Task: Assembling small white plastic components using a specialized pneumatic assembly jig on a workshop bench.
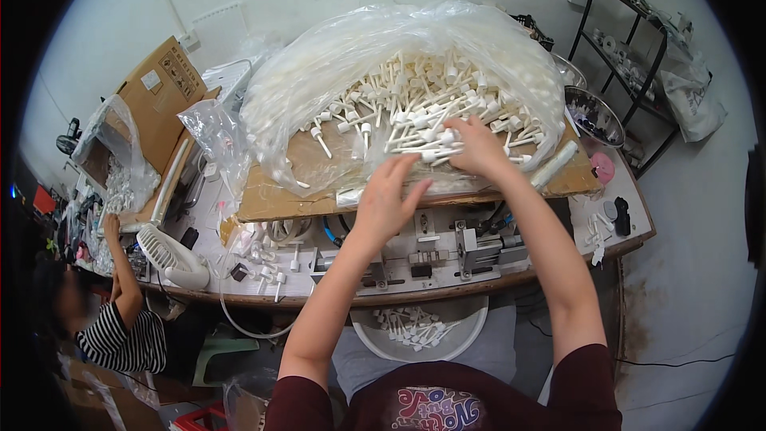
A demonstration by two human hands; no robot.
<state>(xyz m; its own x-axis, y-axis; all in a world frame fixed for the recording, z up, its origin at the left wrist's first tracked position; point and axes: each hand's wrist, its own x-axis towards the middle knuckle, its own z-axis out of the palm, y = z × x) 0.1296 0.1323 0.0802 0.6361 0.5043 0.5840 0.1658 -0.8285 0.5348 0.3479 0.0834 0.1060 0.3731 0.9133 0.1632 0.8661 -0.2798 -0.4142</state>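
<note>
A heap of white caps with thin stems (399,84) lies in a large clear plastic bag (319,52) on a cardboard sheet (283,201). My right hand (479,150) is at the front of the heap, its fingers and thumb curved round several caps whose stems point left. How firmly it grips them cannot be made out. My left hand (388,198) is just in front of those stems, thumb and fingers apart, with nothing visible in it. A few loose stemmed caps (320,140) lie left of the hands inside the bag.
Below the cardboard stands a metal clamping fixture (479,249) on the bench. A white basin (359,327) with more caps is at my lap. A white fan (171,259) stands left; beyond it a person in a striped top (128,338) works. Metal bowls (594,116) and a black rack (630,56) are right.
</note>
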